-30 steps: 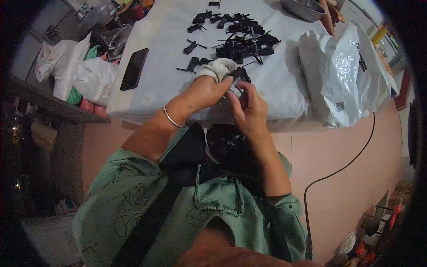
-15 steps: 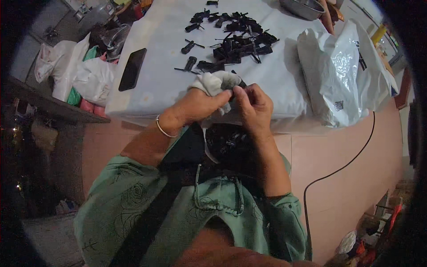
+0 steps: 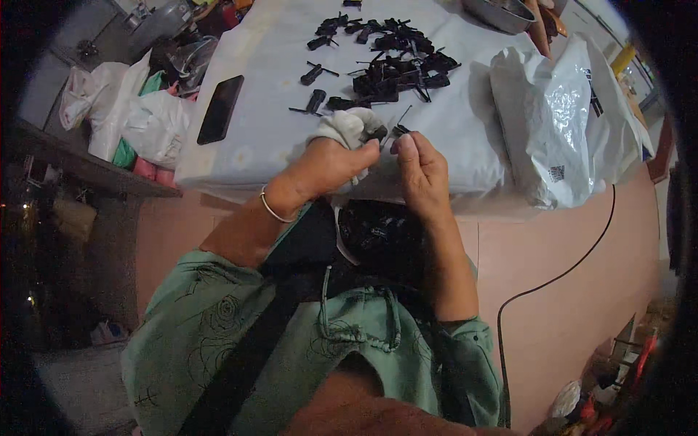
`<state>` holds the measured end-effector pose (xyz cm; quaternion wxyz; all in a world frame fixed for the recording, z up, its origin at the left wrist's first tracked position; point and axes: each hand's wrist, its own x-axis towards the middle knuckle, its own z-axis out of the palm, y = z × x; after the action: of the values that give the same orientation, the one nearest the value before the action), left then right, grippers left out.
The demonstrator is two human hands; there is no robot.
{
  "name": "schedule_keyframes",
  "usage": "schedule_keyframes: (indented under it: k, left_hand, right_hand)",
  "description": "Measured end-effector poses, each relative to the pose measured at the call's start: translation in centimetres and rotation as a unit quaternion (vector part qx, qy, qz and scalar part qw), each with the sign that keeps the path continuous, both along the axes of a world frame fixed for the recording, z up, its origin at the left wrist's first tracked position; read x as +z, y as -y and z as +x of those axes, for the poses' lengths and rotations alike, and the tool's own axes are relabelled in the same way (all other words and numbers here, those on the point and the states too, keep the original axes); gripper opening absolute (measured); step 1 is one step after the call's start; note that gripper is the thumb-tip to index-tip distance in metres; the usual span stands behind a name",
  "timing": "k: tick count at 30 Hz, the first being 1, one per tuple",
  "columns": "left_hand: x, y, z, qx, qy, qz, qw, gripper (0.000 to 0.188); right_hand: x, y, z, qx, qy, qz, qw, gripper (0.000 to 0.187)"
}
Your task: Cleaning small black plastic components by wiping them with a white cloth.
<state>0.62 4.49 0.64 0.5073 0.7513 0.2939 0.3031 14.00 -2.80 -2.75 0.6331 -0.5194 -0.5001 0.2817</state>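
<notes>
Over the near edge of the table, my left hand (image 3: 331, 163) is closed round a bunched white cloth or glove (image 3: 338, 127), which hides most of its fingers. A small dark piece (image 3: 376, 134) sticks out at the thumb side. Just to the right, my right hand (image 3: 423, 171) pinches a small black plastic piece (image 3: 401, 130) with a thin rod pointing up. A gap separates the two hands. Beyond them lies a heap of similar black pieces (image 3: 385, 80), several with thin rods. Below my hands, a dark container (image 3: 378, 229) holds more dark, shiny bits.
A black phone (image 3: 221, 109) lies at the table's left. To the right stands a crumpled white plastic bag (image 3: 542, 123), with a metal bowl (image 3: 502, 13) behind it and another person's arm (image 3: 538, 33) nearby. White bags (image 3: 156, 131) fill the left shelf. A black cable (image 3: 556, 276) crosses the floor.
My hands, which were together at the cloth, have come apart. The right hand has shifted slightly right, and the black piece with its rod now shows in its fingertips.
</notes>
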Motion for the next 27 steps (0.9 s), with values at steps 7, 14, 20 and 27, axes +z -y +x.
schedule_keyframes:
  k: [7,14,20,27]
  left_hand:
    - [-1.4,0.5,-0.1,0.041,0.008,0.145,0.989,0.025]
    - [0.9,1.9,-0.6,0.006,-0.057,0.194,0.979,0.03]
    - [1.6,2.4,-0.7,0.004,-0.113,0.228,0.967,0.026]
    - [0.6,0.9,-1.7,0.038,0.065,0.014,0.997,0.028]
  right_hand:
    - [-0.5,0.0,-0.9,0.06,0.019,-0.022,0.998,0.024]
    - [-0.9,0.0,-1.2,0.089,-0.058,-0.035,0.994,0.025]
    - [-1.2,0.1,-2.1,0.114,-0.153,-0.024,0.981,0.024]
    - [0.5,0.9,-1.5,0.062,-0.069,-0.041,0.995,0.017]
